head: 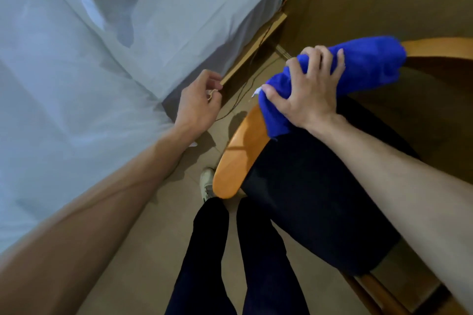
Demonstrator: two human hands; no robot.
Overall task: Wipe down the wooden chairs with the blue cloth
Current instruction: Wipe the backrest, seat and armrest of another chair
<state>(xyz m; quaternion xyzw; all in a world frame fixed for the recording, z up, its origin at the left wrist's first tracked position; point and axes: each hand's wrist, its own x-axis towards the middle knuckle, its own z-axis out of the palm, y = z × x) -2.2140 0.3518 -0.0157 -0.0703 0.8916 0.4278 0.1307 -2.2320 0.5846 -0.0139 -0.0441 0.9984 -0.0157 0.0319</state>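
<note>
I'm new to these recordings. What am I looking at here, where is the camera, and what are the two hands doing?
No machine here: a person wears one wide-angle camera on the head, looking down at their own arms and legs. The right hand grips a bunched bright blue cloth against the curved top rail of an orange-brown wooden chair, whose back is covered in black fabric. The left hand hangs free beside a bed with a pale sheet, fingers loosely curled; it may pinch something small, too unclear to name. Below is a beige tiled floor.

A narrow strip of bare floor (143, 250) runs between the bed (89, 59) and the wooden chair (238, 151).
</note>
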